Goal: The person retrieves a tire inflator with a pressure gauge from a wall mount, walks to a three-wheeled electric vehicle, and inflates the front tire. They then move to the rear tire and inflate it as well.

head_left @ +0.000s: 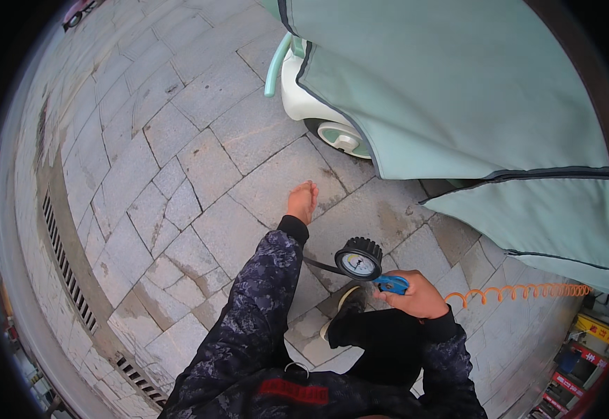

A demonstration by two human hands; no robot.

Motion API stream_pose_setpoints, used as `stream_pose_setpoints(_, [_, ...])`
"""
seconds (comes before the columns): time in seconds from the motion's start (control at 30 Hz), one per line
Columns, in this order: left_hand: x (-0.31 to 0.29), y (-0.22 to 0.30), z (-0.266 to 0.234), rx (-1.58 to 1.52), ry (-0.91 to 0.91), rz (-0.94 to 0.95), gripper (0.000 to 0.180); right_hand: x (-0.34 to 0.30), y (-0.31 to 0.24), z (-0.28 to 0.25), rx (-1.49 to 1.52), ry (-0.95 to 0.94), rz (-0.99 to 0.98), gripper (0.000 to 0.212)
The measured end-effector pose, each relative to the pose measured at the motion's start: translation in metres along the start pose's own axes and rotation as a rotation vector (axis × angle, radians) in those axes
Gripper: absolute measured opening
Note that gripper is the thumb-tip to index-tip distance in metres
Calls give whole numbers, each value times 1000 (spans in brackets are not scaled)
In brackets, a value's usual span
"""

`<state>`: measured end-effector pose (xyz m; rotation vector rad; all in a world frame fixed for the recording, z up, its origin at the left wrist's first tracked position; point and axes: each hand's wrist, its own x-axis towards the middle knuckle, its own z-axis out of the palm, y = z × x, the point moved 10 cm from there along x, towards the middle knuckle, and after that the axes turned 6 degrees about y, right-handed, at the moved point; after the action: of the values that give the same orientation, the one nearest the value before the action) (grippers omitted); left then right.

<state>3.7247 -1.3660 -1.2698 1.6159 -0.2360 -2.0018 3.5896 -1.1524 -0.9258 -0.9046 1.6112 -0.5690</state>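
Note:
My right hand (420, 295) is wrapped round the blue handle of a tire inflator (392, 284). Its round dial gauge (359, 261), ringed in black rubber, faces up toward me. From the gauge a short black hose (322, 266) runs left and passes out of sight behind my left sleeve. An orange coiled air hose (505, 292) stretches from my right hand to the far right. Ahead of me, my left hand (303, 202) hangs over the paving with its fingers curled, and nothing shows in it. Beyond it stands a vehicle wheel (345, 139) with a pale green and white hub.
A pale green fabric cover (458, 91) with dark edging hangs over the white-bodied vehicle (301, 91) at the upper right. Grey stone paving (200, 160) spreads underfoot. Drain grates (67, 265) line the left. Stacked coloured boxes (584, 359) stand at the lower right.

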Motion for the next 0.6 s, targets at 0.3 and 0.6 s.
stream_pose_setpoints(0.3, [143, -41, 100, -129, -147, -151, 23, 55, 21, 0, -42, 102, -176, 16])
stream_pose_setpoints(0.6, [158, -48, 139, -312, -215, -209, 29, 27, 70, -11, 476, 158, 181, 16])
